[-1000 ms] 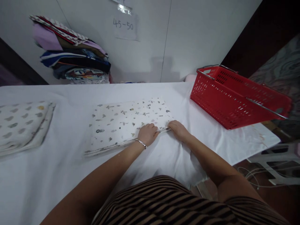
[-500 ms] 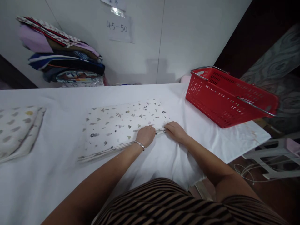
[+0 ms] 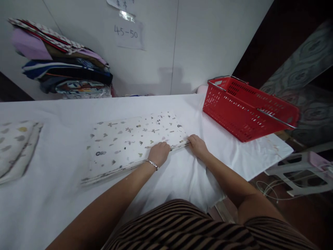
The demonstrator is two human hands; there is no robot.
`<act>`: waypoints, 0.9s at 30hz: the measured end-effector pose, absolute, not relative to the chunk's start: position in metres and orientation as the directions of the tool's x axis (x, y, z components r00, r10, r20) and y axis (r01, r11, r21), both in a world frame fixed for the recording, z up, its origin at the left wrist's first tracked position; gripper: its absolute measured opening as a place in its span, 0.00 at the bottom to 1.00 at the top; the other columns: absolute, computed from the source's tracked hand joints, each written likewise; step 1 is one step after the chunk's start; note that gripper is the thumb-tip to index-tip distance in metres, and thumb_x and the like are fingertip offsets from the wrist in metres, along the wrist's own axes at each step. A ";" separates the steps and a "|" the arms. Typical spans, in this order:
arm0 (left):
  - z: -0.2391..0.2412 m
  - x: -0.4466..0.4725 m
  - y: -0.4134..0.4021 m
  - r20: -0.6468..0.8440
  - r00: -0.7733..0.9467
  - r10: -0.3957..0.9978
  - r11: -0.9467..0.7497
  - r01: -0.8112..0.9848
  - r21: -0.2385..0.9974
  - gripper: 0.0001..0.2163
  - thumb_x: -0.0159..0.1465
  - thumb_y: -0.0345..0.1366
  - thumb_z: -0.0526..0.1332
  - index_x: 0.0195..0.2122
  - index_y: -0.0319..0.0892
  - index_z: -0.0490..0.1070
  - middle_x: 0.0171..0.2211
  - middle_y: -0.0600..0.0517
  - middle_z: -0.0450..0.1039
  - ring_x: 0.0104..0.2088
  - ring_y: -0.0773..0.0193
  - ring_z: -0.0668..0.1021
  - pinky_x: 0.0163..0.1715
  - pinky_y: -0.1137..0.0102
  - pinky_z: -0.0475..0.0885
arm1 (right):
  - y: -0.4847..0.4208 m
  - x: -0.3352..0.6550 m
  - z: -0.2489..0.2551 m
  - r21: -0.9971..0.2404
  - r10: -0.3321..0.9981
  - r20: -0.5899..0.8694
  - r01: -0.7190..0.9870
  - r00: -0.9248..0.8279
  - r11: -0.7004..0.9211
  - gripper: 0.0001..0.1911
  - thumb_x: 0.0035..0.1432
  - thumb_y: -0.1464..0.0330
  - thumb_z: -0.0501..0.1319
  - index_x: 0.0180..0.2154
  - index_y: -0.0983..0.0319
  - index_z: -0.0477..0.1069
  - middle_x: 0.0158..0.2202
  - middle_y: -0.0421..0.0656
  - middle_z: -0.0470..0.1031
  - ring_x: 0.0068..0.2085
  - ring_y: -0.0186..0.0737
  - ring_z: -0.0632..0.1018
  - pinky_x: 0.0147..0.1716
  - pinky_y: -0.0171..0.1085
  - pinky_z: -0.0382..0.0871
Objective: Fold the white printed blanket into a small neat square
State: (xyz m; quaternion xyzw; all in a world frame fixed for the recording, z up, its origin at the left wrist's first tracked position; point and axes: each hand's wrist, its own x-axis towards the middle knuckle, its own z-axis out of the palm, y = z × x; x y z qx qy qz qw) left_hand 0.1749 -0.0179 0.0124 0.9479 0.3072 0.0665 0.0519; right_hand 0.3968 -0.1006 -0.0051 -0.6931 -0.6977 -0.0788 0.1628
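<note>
Table: the white-covered table filled the lower and middle view, running from 9 o'clock to 3 o'clock.
Wall: a pale wall stood behind it at 12 o'clock, with a paper note reading "45-50".
Fabric pile: a stack of folded cloths in mixed colours sat at the far edge of the table, toward 10 o'clock.
Basket: a red plastic basket with metal handles sat tilted at the table's corner, at 2 o'clock, well apart from both hands.
Printed cloth: a folded white cloth with small printed figures lay flat at the centre of the table, its near edge facing the person.
Second cloth: another folded patterned cloth lay at 9 o'clock, partly cut off by the frame.
Left hand: the left hand, with a bracelet on its wrist, rested on the near edge of the printed cloth, fingers curled down onto it; its grip looked pressed rather than closed.
Right hand: the right hand touched the near right corner of the same cloth at 1 o'clock from the left hand; whether its grip pinched the edge I could not tell.
</note>
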 end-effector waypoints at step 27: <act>0.009 0.169 -0.021 0.142 0.826 0.546 -0.837 0.531 0.130 0.09 0.64 0.33 0.51 0.38 0.41 0.71 0.36 0.47 0.69 0.39 0.59 0.70 0.37 0.65 0.65 | -0.106 0.417 -0.010 -0.614 0.957 0.259 0.787 0.128 0.061 0.12 0.56 0.68 0.56 0.42 0.60 0.72 0.34 0.41 0.71 0.33 0.35 0.71 0.34 0.36 0.66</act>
